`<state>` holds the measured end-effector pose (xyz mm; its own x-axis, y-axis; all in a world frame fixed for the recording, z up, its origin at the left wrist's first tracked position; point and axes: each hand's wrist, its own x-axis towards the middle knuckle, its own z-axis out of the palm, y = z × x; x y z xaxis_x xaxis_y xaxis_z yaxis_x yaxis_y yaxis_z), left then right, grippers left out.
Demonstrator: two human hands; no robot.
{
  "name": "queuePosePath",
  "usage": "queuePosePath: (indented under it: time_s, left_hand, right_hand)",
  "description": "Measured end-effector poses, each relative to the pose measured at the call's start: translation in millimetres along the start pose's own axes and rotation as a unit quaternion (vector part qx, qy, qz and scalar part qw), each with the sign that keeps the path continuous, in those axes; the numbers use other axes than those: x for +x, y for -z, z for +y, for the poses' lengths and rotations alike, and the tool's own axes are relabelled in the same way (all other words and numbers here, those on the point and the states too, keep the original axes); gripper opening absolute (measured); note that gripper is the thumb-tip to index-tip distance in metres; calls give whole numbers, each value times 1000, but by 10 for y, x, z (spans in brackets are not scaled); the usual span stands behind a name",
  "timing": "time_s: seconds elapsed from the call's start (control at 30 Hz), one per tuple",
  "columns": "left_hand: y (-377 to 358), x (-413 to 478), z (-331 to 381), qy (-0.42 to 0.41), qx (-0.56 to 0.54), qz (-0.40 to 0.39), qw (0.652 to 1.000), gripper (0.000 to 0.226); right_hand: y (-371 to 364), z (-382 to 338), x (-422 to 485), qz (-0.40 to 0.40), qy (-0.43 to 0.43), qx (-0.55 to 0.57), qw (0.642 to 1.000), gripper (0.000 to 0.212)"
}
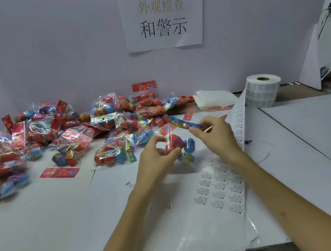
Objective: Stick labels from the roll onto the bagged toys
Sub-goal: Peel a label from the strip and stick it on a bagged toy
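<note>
— White desk (47,227), paper sign (162,17) on the wall behind. Where's the bag (187,145)?
— Centre frame. The left hand (156,158) pinches the toys through the film, and the right hand (214,134) pinches its header card (181,124).
— Handling?
— Probably light, crinkly and slippery, so hold the stiffer card. The label strip (226,185) trails lower right from the roll (263,92).

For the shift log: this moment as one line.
left hand grips bagged toy | right hand pinches its header | label strip trails from roll
</note>
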<state>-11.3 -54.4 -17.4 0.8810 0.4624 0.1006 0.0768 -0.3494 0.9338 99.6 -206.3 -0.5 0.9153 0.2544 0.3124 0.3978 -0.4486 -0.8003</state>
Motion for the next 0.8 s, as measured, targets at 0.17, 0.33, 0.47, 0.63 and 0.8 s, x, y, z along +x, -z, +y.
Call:
queuePosePath:
  time_s: [0.17, 0.33, 0.47, 0.63, 0.8]
  left_hand:
    - [4, 0, -29, -20, 194, 100, 976, 44]
    - [38, -5, -17, -86, 250, 180, 947, 60]
    - [39, -22, 9, -158, 180, 149, 959, 39]
    - [9, -27, 48, -163, 104, 71, 979, 14]
    - [-17, -18, 7, -155, 100, 32, 982, 13]
  right_hand:
    - [204, 51, 107, 168, -2, -63, 984, 28]
    - [257, 136, 169, 164, -79, -11, 983, 62]
    - [270, 131, 169, 183, -89, 105, 973, 77]
    - [220, 32, 163, 101, -187, 300, 930, 71]
    - [132, -28, 87, -178, -181, 263, 931, 15]
